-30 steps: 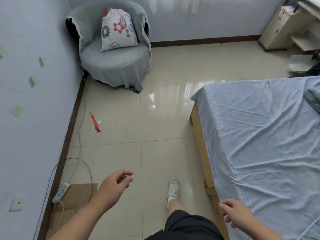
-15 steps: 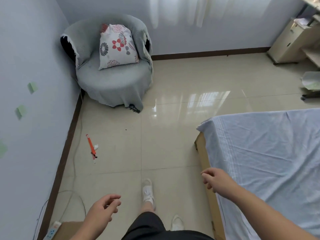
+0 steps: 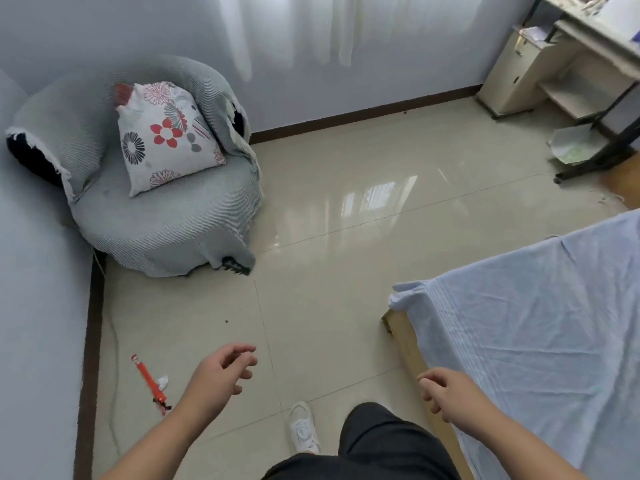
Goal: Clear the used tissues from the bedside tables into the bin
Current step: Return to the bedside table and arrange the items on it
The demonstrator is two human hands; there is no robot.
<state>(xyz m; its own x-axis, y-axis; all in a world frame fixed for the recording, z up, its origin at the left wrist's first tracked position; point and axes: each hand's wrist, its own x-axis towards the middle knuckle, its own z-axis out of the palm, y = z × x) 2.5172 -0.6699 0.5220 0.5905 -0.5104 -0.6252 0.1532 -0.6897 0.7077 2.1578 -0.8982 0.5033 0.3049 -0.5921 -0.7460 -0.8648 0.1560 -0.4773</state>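
Observation:
My left hand (image 3: 221, 377) hangs over the tiled floor with loosely curled fingers and holds nothing. My right hand (image 3: 446, 393) hovers by the wooden bed frame (image 3: 407, 344), fingers relaxed, also empty. A small white crumpled scrap (image 3: 162, 382) lies on the floor next to an orange stick-shaped object (image 3: 149, 381), left of my left hand. A bin with a pale liner (image 3: 575, 148) stands at the far right under the desk. No bedside table is in view.
A grey covered armchair (image 3: 156, 216) with a floral cushion (image 3: 166, 135) fills the far left corner. The bed with a light blue sheet (image 3: 540, 334) takes up the right side. A desk and cabinet (image 3: 526, 71) stand at the far right. My white shoe (image 3: 303, 427) is on the tiles.
The view has advanced along the floor and turned right; the armchair is nearer. Both hands swung with the walk, the left forward, the right back beside the bed frame.

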